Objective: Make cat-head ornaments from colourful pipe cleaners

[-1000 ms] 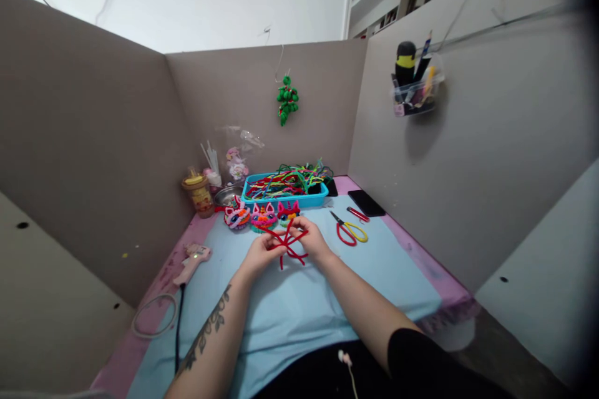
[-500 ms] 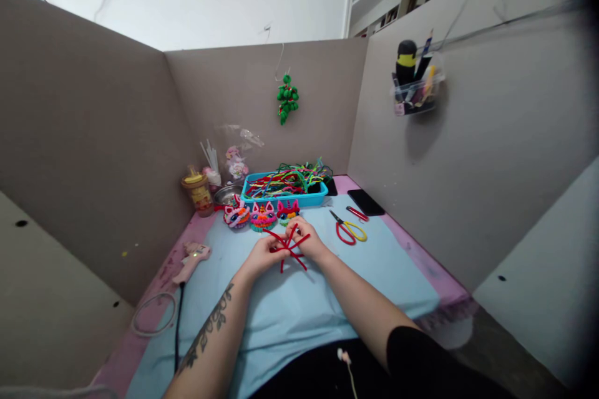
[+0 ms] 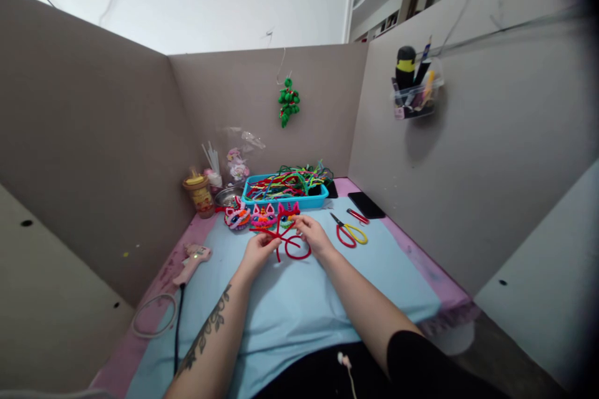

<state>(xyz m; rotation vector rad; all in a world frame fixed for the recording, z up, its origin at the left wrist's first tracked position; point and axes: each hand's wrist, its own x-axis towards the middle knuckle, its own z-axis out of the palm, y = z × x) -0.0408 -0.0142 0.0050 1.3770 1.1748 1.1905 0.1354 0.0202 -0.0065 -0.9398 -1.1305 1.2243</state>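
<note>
Red pipe cleaners (image 3: 298, 257), crossed at a centre with arms pointing outward, hang in the air over the blue cloth. My left hand (image 3: 260, 252) is closed on them near the crossing. On the other side my right hand (image 3: 311, 234) pinches one red strand, part of which curves in a loop below the fingers. Just beyond my hands stand three colourful pipe-cleaner animal heads (image 3: 263, 216) with ears, partly hidden by the red strands. Behind them a blue tray (image 3: 285, 203) is heaped with loose pipe cleaners in many colours.
Scissors (image 3: 349, 232) with red and yellow handles, a red-handled cutter (image 3: 358, 216) and a black phone (image 3: 366, 205) lie at right. A pink glue gun (image 3: 191, 262) with its cord is at left, near a lidded cup (image 3: 199, 196). Partition walls (image 3: 262, 93) surround the table.
The red strands have opened up: one now bends into a loop at the right. My hands have moved slightly apart, my left one a little to the left and up.
</note>
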